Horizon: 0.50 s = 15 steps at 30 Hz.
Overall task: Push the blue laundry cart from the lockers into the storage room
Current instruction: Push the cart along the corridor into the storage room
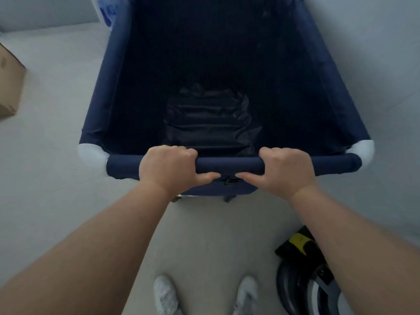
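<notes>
Pale grey floor [52,142] fills the view, with a light wall along the top-left edge.

1. Cart [218,64]: a deep navy fabric bin standing on the floor at the centre of the view, reaching from the hands to the top edge. Its near rim is a fabric-covered bar [229,165] running left to right. White fittings [91,153] cap the 2 near corners. Inside, dark wrinkled fabric lies on the bottom close to the near wall. A small black buckle [230,180] sits just under the middle of the bar. Part of a caster shows below the near wall.

2. Left hand [167,168]: wrapped around the bar left of centre, fingers over the top, thumb underneath pointing toward the middle. The grip is closed on the bar.

3. Right hand [287,170]: wrapped around the bar right of centre in the same manner, thumb underneath pointing inward. The grip is closed on the bar. The 2 thumb tips lie near each other, either side of the buckle.

4. Both forearms are bare and extend from the bottom corners.

5. White shoes [164,295] stand on the floor at the bottom edge, behind the cart.

6. Cardboard box [9,85]: on the floor at the left edge, apart from the cart.

7. Black and yellow device [302,264]: on the floor at the lower right, partly hidden by the right forearm; type cannot be determined.
</notes>
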Each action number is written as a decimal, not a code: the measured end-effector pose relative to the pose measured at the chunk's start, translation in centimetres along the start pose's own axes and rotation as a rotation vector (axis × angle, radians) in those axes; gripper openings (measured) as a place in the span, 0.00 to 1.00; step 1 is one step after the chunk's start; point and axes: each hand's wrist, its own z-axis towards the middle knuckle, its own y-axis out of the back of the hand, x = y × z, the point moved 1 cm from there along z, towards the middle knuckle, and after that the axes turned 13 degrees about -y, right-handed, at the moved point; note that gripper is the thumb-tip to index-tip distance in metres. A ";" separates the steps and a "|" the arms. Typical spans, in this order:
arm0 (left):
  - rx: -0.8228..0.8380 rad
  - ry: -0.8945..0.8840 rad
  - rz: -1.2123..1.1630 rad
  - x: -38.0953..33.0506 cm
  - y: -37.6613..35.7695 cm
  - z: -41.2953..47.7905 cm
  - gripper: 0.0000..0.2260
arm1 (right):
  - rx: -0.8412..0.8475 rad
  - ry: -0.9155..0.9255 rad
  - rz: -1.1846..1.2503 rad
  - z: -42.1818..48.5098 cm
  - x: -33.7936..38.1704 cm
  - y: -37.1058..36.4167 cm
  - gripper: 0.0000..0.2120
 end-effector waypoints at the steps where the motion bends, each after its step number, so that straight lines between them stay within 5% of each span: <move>1: 0.000 0.007 -0.005 -0.3 -0.1 0.4 0.33 | 0.008 0.009 0.005 0.2 -0.4 0.1 0.32; 15: -0.025 0.139 0.008 -10.0 -0.2 6.8 0.33 | 0.044 0.168 0.012 3.0 -12.3 0.7 0.31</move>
